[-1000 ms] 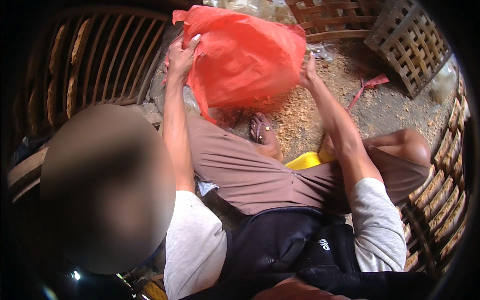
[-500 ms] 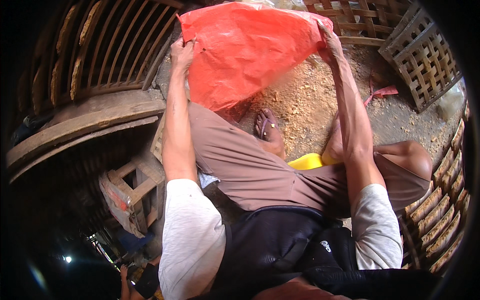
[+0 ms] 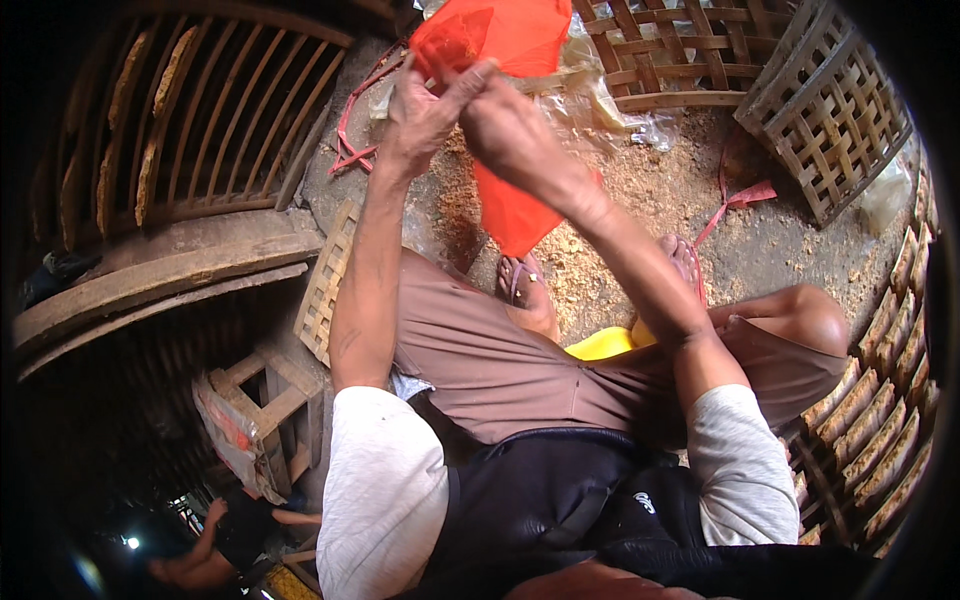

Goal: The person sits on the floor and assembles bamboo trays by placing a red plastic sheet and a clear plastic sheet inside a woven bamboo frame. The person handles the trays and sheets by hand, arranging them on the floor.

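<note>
Red bag [image 3: 510,205] now bunched between grips

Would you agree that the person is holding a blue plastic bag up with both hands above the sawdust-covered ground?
Not quite: the plastic bag is orange-red, not blue. The head view shows the left hand and the right hand both gripping it, raised above the sawdust-covered ground.

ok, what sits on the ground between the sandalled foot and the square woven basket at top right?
Head view: between the sandalled foot and the woven basket lies sawdust-strewn ground with a red strap; the right forearm crosses above it.
</note>
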### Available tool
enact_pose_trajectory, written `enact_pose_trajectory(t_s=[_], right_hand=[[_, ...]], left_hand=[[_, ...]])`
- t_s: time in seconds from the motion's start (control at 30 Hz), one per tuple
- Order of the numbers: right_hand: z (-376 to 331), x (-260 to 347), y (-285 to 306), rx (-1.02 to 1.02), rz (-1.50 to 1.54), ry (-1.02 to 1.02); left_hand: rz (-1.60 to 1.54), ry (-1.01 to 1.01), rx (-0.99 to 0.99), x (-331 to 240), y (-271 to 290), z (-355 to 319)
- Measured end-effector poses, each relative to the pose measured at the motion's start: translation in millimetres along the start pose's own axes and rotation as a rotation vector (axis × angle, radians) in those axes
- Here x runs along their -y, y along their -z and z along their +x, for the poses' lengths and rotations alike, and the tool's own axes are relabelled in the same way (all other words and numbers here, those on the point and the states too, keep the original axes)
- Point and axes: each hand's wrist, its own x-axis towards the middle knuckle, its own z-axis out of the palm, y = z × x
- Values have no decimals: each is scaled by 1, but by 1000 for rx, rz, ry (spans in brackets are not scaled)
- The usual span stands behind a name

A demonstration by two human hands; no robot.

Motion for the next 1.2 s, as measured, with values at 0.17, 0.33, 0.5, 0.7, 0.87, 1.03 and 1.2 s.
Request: enact_pose_trajectory(t_s=[0.17,0.33,0.5,0.7,0.87,1.03,1.2], right_hand=[[-21,21,-18,53,178,138],[-9,9,-10,151,350,-133],[17,-19,14,-72,270,1],[18,-27,14,-140,196,176],[17,-32,24,-137,516,-68],[14,-37,20,-53,124,198],[6,-16,23,-18,-18,32]], left_hand=[[-456,225,-312,41,34,-1],[-546,177,-331,52,56,-4],[-607,250,-166,47,48,-9],[-812,272,-13,48,37,-11],[-1035,356,100,47,37,-12],[-1050,318,113,33,38,-10],[-1100,327,67,28,42,-12]])
